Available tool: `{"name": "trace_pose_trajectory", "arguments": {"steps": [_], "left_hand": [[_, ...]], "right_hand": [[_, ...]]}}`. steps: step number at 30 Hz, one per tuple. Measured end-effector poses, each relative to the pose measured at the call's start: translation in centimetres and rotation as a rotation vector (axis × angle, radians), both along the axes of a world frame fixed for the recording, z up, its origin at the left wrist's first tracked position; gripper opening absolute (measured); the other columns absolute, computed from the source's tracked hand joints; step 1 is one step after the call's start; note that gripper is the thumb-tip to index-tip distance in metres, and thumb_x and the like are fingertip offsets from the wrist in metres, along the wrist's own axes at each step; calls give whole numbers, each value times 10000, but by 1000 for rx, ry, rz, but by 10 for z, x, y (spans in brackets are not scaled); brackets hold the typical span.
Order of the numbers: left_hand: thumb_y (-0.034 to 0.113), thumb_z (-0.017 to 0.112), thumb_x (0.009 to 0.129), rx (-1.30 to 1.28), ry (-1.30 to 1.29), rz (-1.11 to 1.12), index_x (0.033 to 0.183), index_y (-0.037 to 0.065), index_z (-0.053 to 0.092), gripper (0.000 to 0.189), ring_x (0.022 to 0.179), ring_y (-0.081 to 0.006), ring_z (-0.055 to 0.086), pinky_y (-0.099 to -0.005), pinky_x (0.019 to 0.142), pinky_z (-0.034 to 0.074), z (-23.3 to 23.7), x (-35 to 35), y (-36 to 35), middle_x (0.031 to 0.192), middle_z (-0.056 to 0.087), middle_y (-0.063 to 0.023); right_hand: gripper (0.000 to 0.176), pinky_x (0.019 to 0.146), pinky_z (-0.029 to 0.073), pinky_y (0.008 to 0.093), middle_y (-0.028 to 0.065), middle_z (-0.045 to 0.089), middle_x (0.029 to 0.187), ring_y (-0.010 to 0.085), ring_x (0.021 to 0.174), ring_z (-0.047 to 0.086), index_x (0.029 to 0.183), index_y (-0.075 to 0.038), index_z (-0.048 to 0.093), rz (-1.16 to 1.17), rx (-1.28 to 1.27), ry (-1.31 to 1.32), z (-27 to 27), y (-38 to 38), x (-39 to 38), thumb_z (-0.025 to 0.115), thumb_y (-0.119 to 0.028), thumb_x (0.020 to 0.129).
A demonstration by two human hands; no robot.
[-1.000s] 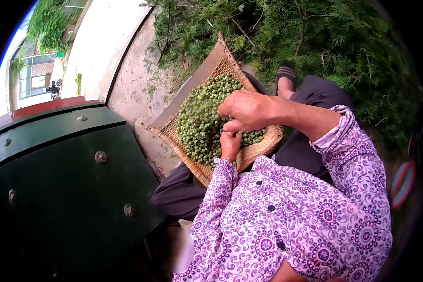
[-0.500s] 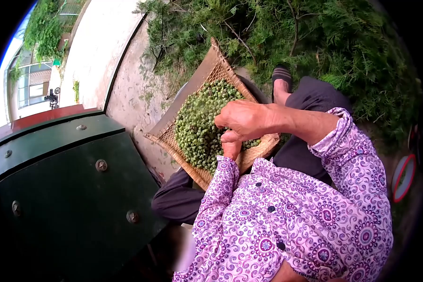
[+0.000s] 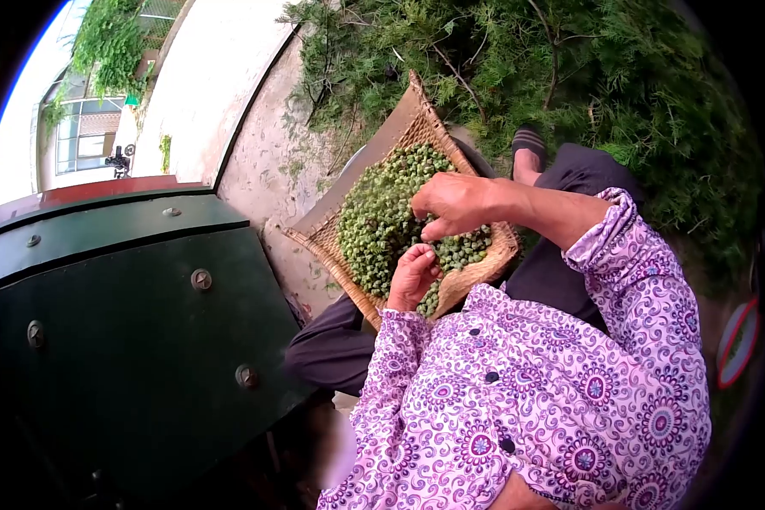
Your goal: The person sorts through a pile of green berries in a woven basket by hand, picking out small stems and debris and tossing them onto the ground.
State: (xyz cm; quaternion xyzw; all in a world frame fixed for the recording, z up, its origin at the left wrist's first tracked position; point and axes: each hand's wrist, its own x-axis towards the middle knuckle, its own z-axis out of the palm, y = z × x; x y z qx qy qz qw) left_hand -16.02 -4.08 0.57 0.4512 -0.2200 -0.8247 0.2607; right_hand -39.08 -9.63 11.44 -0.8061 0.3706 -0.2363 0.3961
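Note:
A woven winnowing basket (image 3: 325,248) lies tilted across my lap, heaped with small, round green cones or berries (image 3: 382,204). Over the near side of the heap, my left hand (image 3: 411,277) has its thumb and fingers pinched together. Just above it and to the right, my right hand (image 3: 457,204) hangs with bent fingers pointing down toward the left fingertips. The two hands are close but apart. Whatever sits between either hand's fingers is too small or hidden to make out.
A pile of leafy evergreen branches (image 3: 603,93) lies beyond the basket and to the right. On the left stands a dark green metal panel (image 3: 136,340) with round studs. A red-rimmed round object (image 3: 737,342) is at the far right, and concrete ground (image 3: 259,170) shows behind.
My hands have come apart: earlier the right hand overlapped the left, and now a small gap shows between them. The whole view has shifted slightly, with the basket farther right.

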Motion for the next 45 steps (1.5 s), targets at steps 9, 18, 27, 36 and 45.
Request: {"name": "trace_pose_trajectory", "arguments": {"steps": [9, 18, 27, 36, 45], "left_hand": [[74, 589, 823, -122, 78, -53, 871, 75, 536, 72, 543, -125, 517, -333, 572, 474, 52, -18, 3, 647, 523, -2], [105, 578, 823, -62, 284, -29, 918, 74, 542, 106, 611, -124, 480, -305, 583, 405, 50, -4, 14, 782, 574, -34], [78, 542, 850, -83, 266, 69, 929, 72, 538, 79, 585, -112, 477, -294, 591, 412, 48, -18, 18, 789, 577, -38], [26, 570, 801, -9, 173, 220, 862, 72, 530, 86, 664, -155, 556, -361, 633, 497, 47, 51, 41, 818, 586, -93], [35, 534, 798, -63, -106, 524, 840, 52, 564, 54, 565, -136, 514, -343, 580, 473, 17, 86, 1, 666, 542, -31]], "right_hand": [[394, 762, 480, 361, 182, 626, 948, 301, 853, 611, 1069, -10, 582, 122, 193, -22, -23, 4, 16, 609, -146, 700], [268, 680, 487, 349, 166, 634, 803, 274, 765, 624, 867, 4, 630, 163, 136, 235, -15, 1, 11, 606, -60, 607], [227, 601, 468, 391, 162, 609, 669, 309, 661, 606, 711, 17, 615, 214, 224, 117, -19, 14, 19, 651, -186, 615], [141, 656, 477, 417, 179, 609, 715, 334, 748, 610, 735, -3, 621, 129, 53, 480, -10, 18, 15, 556, -34, 613], [138, 661, 463, 440, 188, 584, 702, 351, 741, 593, 762, 11, 577, 116, 82, 384, 6, 18, 21, 552, -63, 648]]}}
